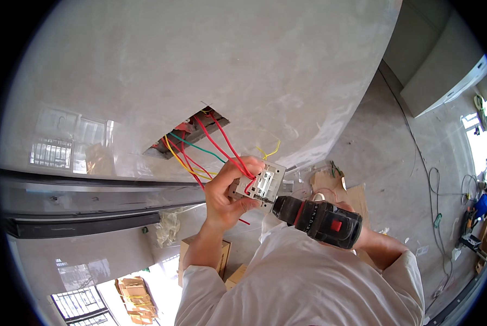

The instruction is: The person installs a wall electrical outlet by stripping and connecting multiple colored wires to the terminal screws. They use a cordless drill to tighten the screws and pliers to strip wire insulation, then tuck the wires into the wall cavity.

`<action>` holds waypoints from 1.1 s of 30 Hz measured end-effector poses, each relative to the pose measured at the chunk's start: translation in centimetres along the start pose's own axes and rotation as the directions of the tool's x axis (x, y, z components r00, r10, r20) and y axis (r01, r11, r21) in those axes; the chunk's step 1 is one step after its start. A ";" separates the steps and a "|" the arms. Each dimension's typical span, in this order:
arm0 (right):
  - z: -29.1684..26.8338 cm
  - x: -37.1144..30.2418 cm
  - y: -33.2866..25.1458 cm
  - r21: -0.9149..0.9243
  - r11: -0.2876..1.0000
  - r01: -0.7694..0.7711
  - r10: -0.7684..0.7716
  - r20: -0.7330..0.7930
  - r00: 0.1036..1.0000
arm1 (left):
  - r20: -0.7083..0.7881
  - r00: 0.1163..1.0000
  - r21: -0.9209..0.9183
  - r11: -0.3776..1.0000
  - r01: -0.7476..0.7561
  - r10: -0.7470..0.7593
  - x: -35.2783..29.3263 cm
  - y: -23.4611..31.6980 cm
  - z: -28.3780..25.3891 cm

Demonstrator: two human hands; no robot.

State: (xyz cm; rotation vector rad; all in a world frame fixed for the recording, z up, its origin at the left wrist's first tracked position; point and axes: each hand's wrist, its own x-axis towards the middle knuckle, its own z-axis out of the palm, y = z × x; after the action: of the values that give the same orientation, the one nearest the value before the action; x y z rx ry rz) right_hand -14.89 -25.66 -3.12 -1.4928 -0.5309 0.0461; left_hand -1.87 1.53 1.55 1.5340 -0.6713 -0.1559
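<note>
My left hand is closed around a white wall switch plate, its back with the terminals turned up. Two red wires run from a rectangular wall opening to the plate. Yellow wires and a green wire also come out of the opening and pass behind my left hand. My right hand grips a black cordless drill, mostly hidden behind the drill body. The drill's bit points left at the plate's near edge; whether it touches a screw is too small to tell.
A thin yellow wire stands out beside the plate. Cardboard pieces and a box lie on the floor below. Dark cables trail across the floor at right, towards tools. A dark-edged ledge runs along the left.
</note>
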 end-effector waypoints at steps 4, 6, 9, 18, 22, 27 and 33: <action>-0.4 0.0 0.1 0.006 0.998 -0.061 0.060 0.064 0.996 | 0.005 1.000 0.006 1.000 -0.005 0.005 -0.5 -0.1 -0.4; -0.5 0.5 -0.9 0.060 0.984 -0.167 0.164 0.050 0.985 | 0.004 1.000 0.011 1.000 -0.005 0.005 -0.6 -0.1 -0.5; -0.8 -0.1 -0.2 -0.015 0.996 -0.092 0.093 0.087 0.992 | 0.004 1.000 0.013 1.000 -0.004 0.004 -0.9 0.0 -0.5; -1.8 -0.5 0.5 -0.098 0.992 -0.083 0.087 0.039 0.995 | -0.013 0.997 -0.279 0.957 -0.078 0.078 0.0 -1.3 0.3; -1.8 -1.3 -0.7 -0.181 0.979 -0.096 0.082 -0.082 0.993 | -0.112 0.994 -0.215 0.976 -0.034 0.010 -0.4 -2.2 0.6; -1.4 -3.7 0.5 -0.382 0.924 -0.010 -0.062 -0.175 0.983 | -0.146 0.954 -0.303 0.930 0.209 -0.263 -0.2 -2.0 0.5; -1.3 -6.1 2.4 -0.033 0.982 -0.186 0.170 -0.274 0.947 | -0.177 0.885 -0.408 0.851 0.331 -0.430 1.2 -2.6 0.3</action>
State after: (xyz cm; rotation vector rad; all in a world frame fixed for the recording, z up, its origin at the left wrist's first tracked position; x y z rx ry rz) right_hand -19.13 -28.75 -7.21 -1.5707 -0.1772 -0.0326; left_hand -0.30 0.49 -0.56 1.2754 -0.1008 -0.3547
